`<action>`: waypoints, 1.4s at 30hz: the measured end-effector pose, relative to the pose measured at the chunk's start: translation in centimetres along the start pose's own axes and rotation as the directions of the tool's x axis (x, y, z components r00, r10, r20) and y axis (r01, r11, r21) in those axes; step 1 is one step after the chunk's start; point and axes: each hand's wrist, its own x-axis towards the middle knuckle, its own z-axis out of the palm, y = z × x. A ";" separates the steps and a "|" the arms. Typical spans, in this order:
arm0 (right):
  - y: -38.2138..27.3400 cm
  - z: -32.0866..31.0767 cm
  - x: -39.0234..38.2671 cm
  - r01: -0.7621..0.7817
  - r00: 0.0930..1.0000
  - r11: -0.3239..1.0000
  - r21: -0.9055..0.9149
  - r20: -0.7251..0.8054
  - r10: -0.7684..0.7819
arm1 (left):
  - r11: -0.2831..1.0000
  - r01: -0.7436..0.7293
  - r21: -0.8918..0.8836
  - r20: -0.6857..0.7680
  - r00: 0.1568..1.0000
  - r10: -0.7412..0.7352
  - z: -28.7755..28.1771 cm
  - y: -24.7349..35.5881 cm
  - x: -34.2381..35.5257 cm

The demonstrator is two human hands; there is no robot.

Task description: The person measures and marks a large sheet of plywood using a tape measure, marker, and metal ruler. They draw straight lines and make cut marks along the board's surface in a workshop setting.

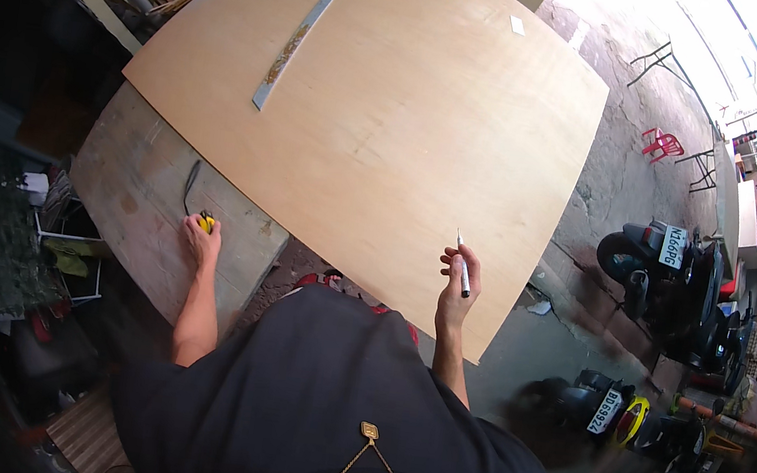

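the right hand (pixel 458 279) pinches a white marker pen (pixel 462 268) tip-up, clear of the large pale plywood sheet (pixel 384 114), while the left hand (pixel 201 238) curls its fingers around a yellow tape measure (pixel 207 220) resting on the grey workbench (pixel 137 197) beside the sheet's edge.

The big plywood sheet (pixel 384 114) is smooth, pale, matt wood. The bench (pixel 142 198) under it is rough grey wood. The long ruler (pixel 304 34) looks like dull metal. The pen (pixel 464 271) is shiny white plastic
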 end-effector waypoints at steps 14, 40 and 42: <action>10.5 -20.8 -0.2 -0.307 0.827 0.730 -0.611 -0.551 -0.114 | 0.896 0.239 -0.373 0.225 0.961 -0.163 -1.5 5.6 -3.6; 16.6 -42.4 -18.2 -0.664 0.668 0.669 -0.335 -0.668 0.328 | 0.369 0.928 0.058 0.996 -0.030 -0.080 4.1 31.1 -45.6; 16.7 -41.7 -17.2 -0.612 0.721 0.701 -0.365 -0.623 0.304 | 0.317 0.943 -0.100 0.983 0.144 -0.117 7.9 31.0 -45.6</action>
